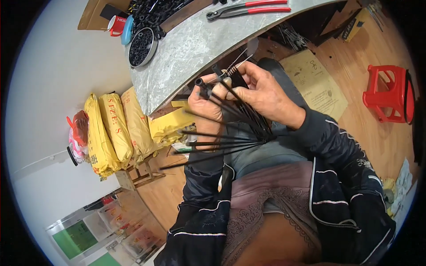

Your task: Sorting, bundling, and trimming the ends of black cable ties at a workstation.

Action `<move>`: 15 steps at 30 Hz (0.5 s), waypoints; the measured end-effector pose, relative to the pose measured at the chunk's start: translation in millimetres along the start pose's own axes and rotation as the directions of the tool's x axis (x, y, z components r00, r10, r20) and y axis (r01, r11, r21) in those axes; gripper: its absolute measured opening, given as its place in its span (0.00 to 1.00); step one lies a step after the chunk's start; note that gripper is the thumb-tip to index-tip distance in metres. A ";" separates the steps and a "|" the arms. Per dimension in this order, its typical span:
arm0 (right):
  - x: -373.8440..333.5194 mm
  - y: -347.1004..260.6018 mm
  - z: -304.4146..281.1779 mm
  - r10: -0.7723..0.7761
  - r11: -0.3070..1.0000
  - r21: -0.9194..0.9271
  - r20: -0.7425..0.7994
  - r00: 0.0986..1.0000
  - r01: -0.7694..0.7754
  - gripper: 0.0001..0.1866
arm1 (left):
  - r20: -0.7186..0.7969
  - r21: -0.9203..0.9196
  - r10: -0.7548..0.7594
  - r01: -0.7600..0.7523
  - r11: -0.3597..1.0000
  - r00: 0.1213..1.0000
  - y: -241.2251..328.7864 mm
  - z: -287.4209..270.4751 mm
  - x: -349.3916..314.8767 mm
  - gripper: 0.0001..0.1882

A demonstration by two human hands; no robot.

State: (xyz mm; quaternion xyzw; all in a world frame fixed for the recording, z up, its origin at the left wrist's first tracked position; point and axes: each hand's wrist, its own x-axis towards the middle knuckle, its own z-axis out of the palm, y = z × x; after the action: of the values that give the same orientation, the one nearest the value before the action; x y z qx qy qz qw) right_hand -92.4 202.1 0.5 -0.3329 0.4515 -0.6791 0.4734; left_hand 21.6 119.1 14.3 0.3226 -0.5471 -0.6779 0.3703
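1. Left hand (pixel 203 106) has its fingers curled around a short black tube (pixel 200 83).
2. Right hand (pixel 271 98) is right beside it, pinching the top of the black rods (pixel 259 128); can't tell which fingertip grips what.
3. Those rods are over the lap, just off the grey desk (pixel 191 53), some fanning left.
4. Red-handled pliers (pixel 248 9) lie on the desk, yeah, hands-free.

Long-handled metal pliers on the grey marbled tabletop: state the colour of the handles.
The handles are red; they show best in the head view.
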 end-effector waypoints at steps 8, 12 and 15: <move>-1.0 -6.4 5.0 0.113 0.978 0.171 0.028 0.993 -0.116 0.21 | -0.014 -0.083 -0.033 0.032 0.996 0.999 6.6 -9.6 10.9 0.22; 2.5 -3.4 9.0 0.060 0.996 0.051 0.117 0.991 -0.067 0.21 | 0.061 -0.102 -0.056 0.062 0.993 0.997 27.3 -15.9 45.1 0.29; 7.1 5.1 11.3 0.117 0.988 0.090 0.082 0.990 -0.124 0.17 | 0.317 0.017 -0.147 0.150 0.989 0.937 36.8 -9.5 50.8 0.32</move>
State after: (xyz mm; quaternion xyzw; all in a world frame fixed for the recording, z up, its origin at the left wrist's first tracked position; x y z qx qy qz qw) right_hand -83.1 191.3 0.1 -0.3079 0.4194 -0.6568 0.5459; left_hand 8.8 66.3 47.0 0.2485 -0.5711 -0.7488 0.2266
